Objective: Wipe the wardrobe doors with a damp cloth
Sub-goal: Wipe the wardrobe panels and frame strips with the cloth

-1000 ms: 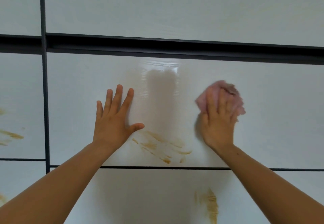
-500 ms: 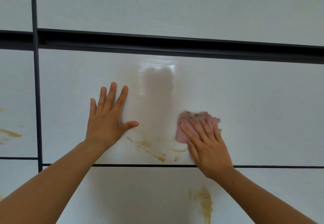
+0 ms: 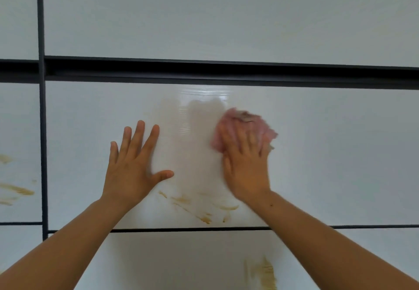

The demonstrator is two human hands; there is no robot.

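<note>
1. Up swings right hand, pressing pink cloth flat-fingered on wardrobe door above brown smears.
2. Cloth blurred, half hidden.
3. Left hand splayed flat, up-left of smears.

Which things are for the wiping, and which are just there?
For the job: crumpled pink cloth under the right hand; left hand flat on the glossy white door panel; yellow-brown smears on it.
Just there: thick black horizontal rail; thin dark vertical strip.
</note>
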